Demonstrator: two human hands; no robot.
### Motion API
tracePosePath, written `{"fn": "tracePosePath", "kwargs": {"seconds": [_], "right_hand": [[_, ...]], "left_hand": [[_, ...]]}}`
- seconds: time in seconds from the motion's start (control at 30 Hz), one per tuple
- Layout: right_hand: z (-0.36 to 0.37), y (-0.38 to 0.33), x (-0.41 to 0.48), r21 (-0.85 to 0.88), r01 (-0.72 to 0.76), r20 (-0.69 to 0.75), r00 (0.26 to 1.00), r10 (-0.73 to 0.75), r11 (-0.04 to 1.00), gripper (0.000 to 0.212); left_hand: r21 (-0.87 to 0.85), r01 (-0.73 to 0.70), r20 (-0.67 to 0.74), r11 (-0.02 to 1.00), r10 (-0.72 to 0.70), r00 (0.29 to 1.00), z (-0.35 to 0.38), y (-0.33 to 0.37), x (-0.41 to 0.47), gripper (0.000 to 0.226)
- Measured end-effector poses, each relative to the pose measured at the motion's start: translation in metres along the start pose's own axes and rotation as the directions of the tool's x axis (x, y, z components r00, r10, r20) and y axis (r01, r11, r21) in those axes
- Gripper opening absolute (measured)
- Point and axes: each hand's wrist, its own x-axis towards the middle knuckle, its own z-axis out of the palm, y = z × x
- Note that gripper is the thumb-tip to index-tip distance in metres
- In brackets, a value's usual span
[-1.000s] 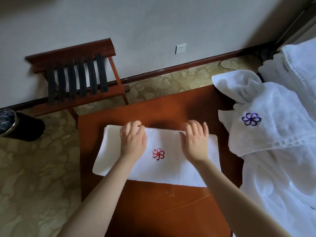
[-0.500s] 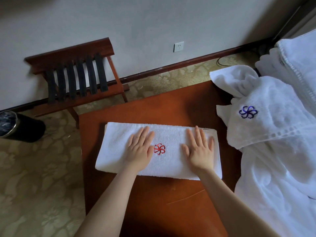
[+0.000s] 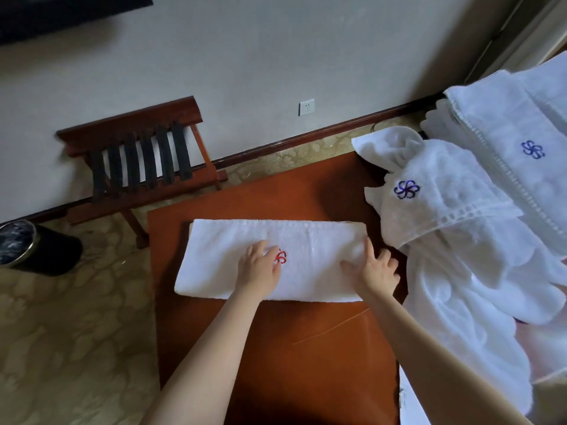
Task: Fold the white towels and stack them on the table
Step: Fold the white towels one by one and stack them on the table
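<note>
Head view: folded white towel (image 3: pixel 230 256) lying across table (image 3: pixel 276 348) far half. Left hand (image 3: pixel 257 268) resting flat mid-towel, right hand (image 3: pixel 376 271) touching its right end with spread fingers, both gripping nothing. Waste bin (image 3: pixel 61 256) sitting left of table, contents unclear. Towel pile (image 3: pixel 460 240) overhanging table's right edge; bare wood showing across table's near half.

Towel (image 3: pixel 233 256): white, with red flower emblem (image 3: pixel 280 257). Table (image 3: pixel 306 363): reddish-brown. Towels (image 3: pixel 445 216) at right: white, with blue-violet flower emblems (image 3: pixel 406 189). Carpet (image 3: pixel 61 348): beige-olive, pale floral pattern. Rack (image 3: pixel 132 121): dark red wood, black straps (image 3: pixel 147 161). Bin (image 3: pixel 58 256): black, marbled top. Wall (image 3: pixel 276 56): off-white. Skirting (image 3: pixel 306 137): dark brown.
</note>
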Motion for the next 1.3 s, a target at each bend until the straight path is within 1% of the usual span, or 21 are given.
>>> {"fn": "tracePosePath", "kwargs": {"seconds": [0.1,0.23,0.3,0.4,0.47,0.53,0.63,0.73,0.8,0.83,0.9,0.97,1.07,1.17,1.23,1.3], "right_hand": [[-0.003,-0.001,0.009,0.08,0.007,0.092,0.996,-0.014,0.997,0.094],[-0.015,-0.007,0.012,0.208,0.017,0.197,0.979,-0.059,0.978,0.1],[-0.022,-0.012,0.006,0.212,0.063,0.181,0.978,-0.102,0.975,0.098],[-0.034,-0.023,-0.008,0.161,0.183,0.073,0.978,-0.197,0.97,0.088],[-0.044,-0.034,-0.017,0.106,0.26,0.03,0.964,-0.264,0.96,0.083],[-0.055,-0.049,-0.027,0.046,0.335,-0.021,0.942,-0.335,0.941,0.08],[-0.066,-0.074,-0.039,-0.045,0.426,-0.094,0.899,-0.429,0.903,0.085],[-0.07,-0.1,-0.047,-0.119,0.479,-0.081,0.868,-0.489,0.87,0.088],[-0.07,-0.113,-0.051,-0.174,0.502,-0.057,0.854,-0.517,0.848,0.091],[-0.07,-0.118,-0.052,-0.197,0.51,-0.049,0.848,-0.528,0.837,0.092],[-0.067,-0.124,-0.054,-0.236,0.513,-0.039,0.843,-0.536,0.825,0.093],[-0.065,-0.127,-0.055,-0.257,0.503,-0.03,0.85,-0.527,0.825,0.094],[-0.063,-0.127,-0.054,-0.273,0.478,-0.026,0.864,-0.503,0.835,0.095],[-0.06,-0.126,-0.054,-0.27,0.446,-0.015,0.884,-0.467,0.853,0.095],[-0.058,-0.124,-0.055,-0.266,0.43,-0.013,0.893,-0.45,0.862,0.094],[-0.058,-0.121,-0.056,-0.27,0.427,-0.013,0.895,-0.447,0.863,0.095]], "left_hand": [[-0.023,-0.001,0.109,1.0,0.003,0.994,0.002,0.001,-0.004,0.054],[-0.024,0.009,0.181,1.0,-0.005,0.984,-0.001,0.0,-0.004,0.06],[-0.035,0.008,0.193,0.999,-0.001,0.981,-0.001,-0.002,-0.003,0.061],[-0.064,0.02,0.196,0.998,-0.007,0.98,0.0,-0.005,-0.002,0.062],[-0.084,0.027,0.185,0.996,-0.011,0.983,0.001,-0.005,0.0,0.059],[-0.138,0.034,0.117,0.99,-0.017,0.993,-0.002,-0.008,0.002,0.051],[-0.183,0.062,-0.068,0.981,-0.076,0.995,-0.014,-0.027,0.005,0.042],[-0.193,0.186,-0.215,0.963,-0.226,0.95,-0.029,-0.065,0.004,0.037],[-0.218,0.291,-0.244,0.932,-0.341,0.908,-0.038,-0.093,0.002,0.038],[-0.243,0.353,-0.226,0.904,-0.407,0.885,-0.042,-0.106,0.001,0.041],[-0.326,0.465,-0.138,0.823,-0.528,0.838,-0.044,-0.129,0.0,0.051],[-0.431,0.504,-0.049,0.748,-0.578,0.815,-0.041,-0.143,0.0,0.063],[-0.5,0.493,0.031,0.712,-0.555,0.832,-0.036,-0.149,0.005,0.079],[-0.529,0.522,0.146,0.669,-0.534,0.833,-0.035,-0.146,0.01,0.093],[-0.532,0.525,0.174,0.664,-0.52,0.836,-0.032,-0.146,0.009,0.101],[-0.531,0.502,0.185,0.683,-0.485,0.855,-0.028,-0.147,0.004,0.109]]}}
